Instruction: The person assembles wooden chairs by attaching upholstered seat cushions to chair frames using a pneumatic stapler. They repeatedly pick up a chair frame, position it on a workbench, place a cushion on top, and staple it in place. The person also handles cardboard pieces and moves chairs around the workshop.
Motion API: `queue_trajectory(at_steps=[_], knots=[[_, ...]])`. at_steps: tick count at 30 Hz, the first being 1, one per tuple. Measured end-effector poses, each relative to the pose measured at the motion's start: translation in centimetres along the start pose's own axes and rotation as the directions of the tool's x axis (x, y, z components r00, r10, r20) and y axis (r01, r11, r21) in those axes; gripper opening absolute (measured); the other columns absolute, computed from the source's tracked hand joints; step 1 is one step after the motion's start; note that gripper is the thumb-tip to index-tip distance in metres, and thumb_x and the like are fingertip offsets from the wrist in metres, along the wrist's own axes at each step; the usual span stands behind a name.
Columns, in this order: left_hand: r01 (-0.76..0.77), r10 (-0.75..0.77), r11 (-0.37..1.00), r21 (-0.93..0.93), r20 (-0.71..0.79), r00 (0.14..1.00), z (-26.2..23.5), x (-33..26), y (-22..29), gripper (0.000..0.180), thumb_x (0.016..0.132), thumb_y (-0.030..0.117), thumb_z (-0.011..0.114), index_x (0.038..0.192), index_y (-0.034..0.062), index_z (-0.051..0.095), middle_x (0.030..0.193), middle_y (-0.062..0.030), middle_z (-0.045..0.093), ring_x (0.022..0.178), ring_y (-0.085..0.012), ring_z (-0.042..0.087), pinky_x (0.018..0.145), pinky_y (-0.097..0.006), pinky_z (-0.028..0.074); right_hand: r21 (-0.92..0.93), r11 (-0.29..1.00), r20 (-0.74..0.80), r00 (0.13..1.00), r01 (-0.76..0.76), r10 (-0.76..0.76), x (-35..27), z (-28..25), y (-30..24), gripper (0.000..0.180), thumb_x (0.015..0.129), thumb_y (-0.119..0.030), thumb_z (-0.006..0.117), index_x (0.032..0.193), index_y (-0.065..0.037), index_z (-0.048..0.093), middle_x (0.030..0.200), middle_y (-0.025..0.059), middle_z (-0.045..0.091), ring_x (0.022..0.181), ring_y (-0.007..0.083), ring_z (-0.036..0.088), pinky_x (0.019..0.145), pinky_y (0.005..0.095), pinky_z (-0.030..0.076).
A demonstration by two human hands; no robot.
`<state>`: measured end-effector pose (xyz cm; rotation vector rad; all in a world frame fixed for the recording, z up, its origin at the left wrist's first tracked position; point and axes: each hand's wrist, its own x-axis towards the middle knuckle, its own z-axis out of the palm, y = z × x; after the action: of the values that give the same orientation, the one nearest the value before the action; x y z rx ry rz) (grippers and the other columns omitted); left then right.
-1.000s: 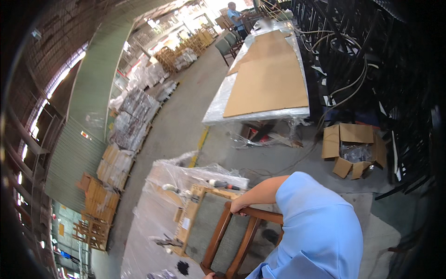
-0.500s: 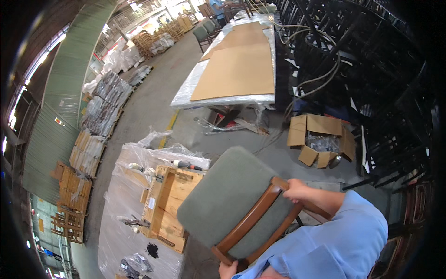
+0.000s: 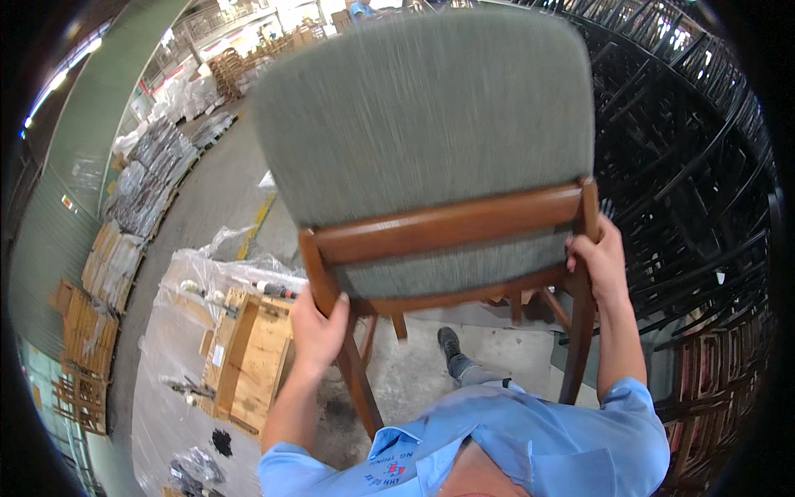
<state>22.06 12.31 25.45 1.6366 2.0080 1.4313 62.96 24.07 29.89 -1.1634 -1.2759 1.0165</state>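
Note:
In front of me I hold up a wooden chair (image 3: 447, 224) with a grey-green upholstered seat (image 3: 431, 116) and a brown curved back rail. My left hand (image 3: 319, 331) grips the left back post, its thumb lying over the wood. The right back post is wrapped by the fingers of my right hand (image 3: 600, 257). Seat padding fills the upper middle of the view, and the chair's legs hang below toward my body. The far side of the seat is hidden.
At left, a plastic-covered table (image 3: 166, 364) bears a wooden jig (image 3: 248, 356) with clamps and a power tool (image 3: 273, 288). Dark stacked chair frames (image 3: 687, 182) crowd the right. Wrapped stacks (image 3: 153, 190) line the far left. My shoe (image 3: 448, 341) stands on the concrete floor.
The chair has risen and come closer to me, turning from a slant to nearly level. It now blocks the cardboard-covered table and the open carton. Both hands keep hold of the back posts.

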Motion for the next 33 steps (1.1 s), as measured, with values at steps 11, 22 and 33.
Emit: queue_trajectory(at_steps=[11,22,33], knots=[[-0.400,0.444,0.896,0.194,-0.340,0.829,5.0,33.1,-1.0,0.026,0.089,0.013,0.074,0.108,-0.0023,0.063,0.094,-0.0135,0.069,0.087,-0.0232,0.066,0.082,-0.036,0.051,0.320,0.762,-0.248,0.826,0.562,-0.506,31.1,12.2,2.1,0.040,0.076,0.010,0.064,0.115,0.000,0.059,0.100,0.0045,0.068,0.088,0.0145,0.068,0.077,0.0284,0.055],[-0.213,0.226,0.974,0.075,-0.347,0.910,10.4,60.7,-15.9,0.028,0.089,0.016,0.076,0.108,-0.0022,0.066,0.097,-0.0101,0.075,0.093,-0.0179,0.069,0.086,-0.033,0.052,0.168,0.761,-0.336,0.762,0.626,-0.553,55.4,30.7,7.8,0.030,0.068,-0.006,0.076,0.095,0.001,0.064,0.080,0.0067,0.068,0.078,0.0101,0.061,0.072,0.0287,0.050],[-0.138,0.109,0.985,-0.102,-0.247,0.963,19.9,85.3,-32.2,0.030,0.093,0.013,0.073,0.118,0.0000,0.063,0.103,-0.0104,0.071,0.094,-0.0191,0.067,0.086,-0.034,0.051,-0.125,0.893,-0.293,0.843,0.433,-0.450,72.7,44.7,13.7,0.040,0.074,-0.012,0.075,0.109,0.002,0.062,0.087,0.0149,0.069,0.082,0.0254,0.070,0.076,0.0364,0.053]])
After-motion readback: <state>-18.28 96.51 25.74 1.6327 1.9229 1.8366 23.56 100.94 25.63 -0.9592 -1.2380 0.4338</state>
